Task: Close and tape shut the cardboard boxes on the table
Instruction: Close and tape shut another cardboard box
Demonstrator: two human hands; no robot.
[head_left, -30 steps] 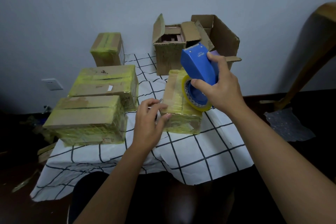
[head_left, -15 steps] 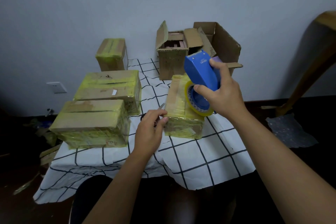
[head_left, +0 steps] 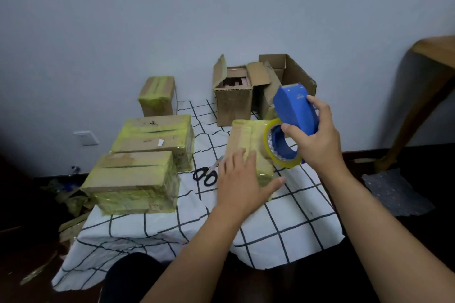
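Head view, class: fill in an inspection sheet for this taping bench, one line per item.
Surface: table under a checked cloth.
Job's things: four taped boxes, one under the hands; two open boxes at the back.
Clutter: scissors beside the taped box.
Grippers: left hand flat on the box; right hand grips the blue dispenser.
Cables: nothing seen.
Surroundings: wall socket, scraps on the floor.

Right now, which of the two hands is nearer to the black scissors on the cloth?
Left. The left hand lies flat on the small taped box, just right of the scissors. The right hand grips the blue tape dispenser, farther right and raised.
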